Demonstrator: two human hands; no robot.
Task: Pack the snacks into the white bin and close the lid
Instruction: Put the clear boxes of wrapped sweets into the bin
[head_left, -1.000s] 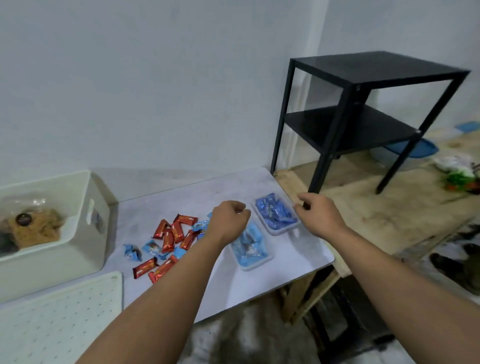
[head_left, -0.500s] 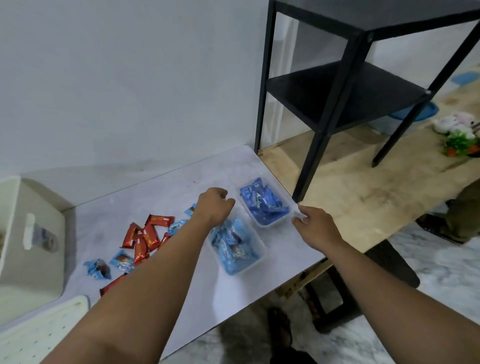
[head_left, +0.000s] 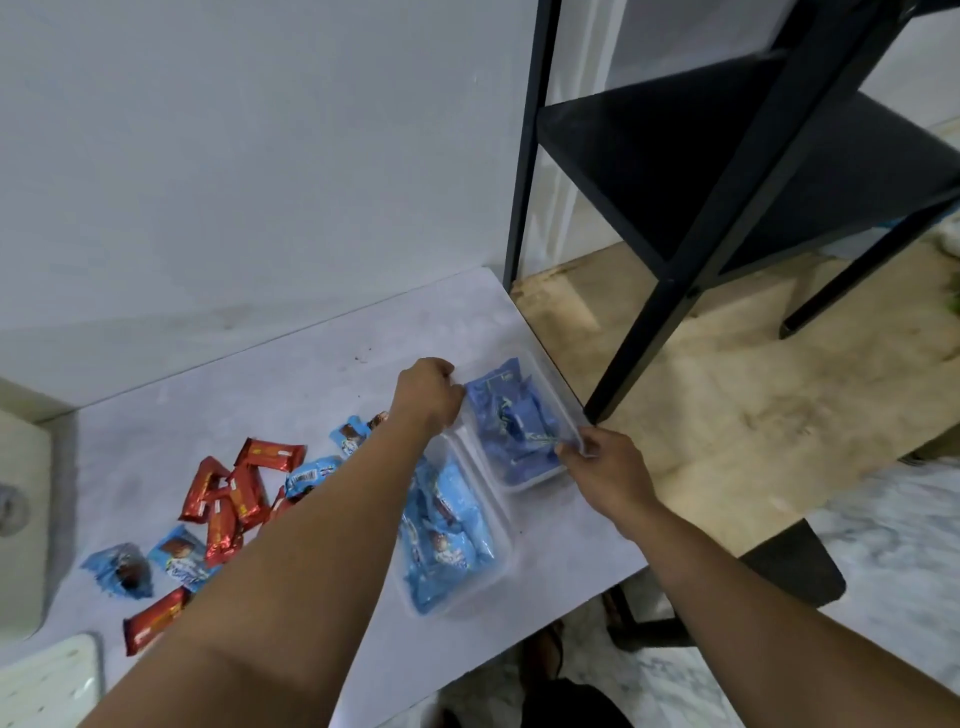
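Observation:
A clear tray of dark blue snack packs lies at the table's far right corner. My left hand grips its far left rim with curled fingers. My right hand pinches its near right rim. A second clear tray of light blue packs lies just in front, partly under my left forearm. Loose red bars and light blue packs are scattered to the left. The white bin shows only as a wall at the left edge; its white perforated lid lies at the bottom left.
The grey table stands against a white wall. A black metal shelf stands on a wooden platform right beside the table's right edge, its leg close to the dark blue tray. Marble floor lies below.
The view swung down and right, pushing the bin almost out of sight. Both hands moved onto the dark blue tray's rim and now hold it from opposite sides.

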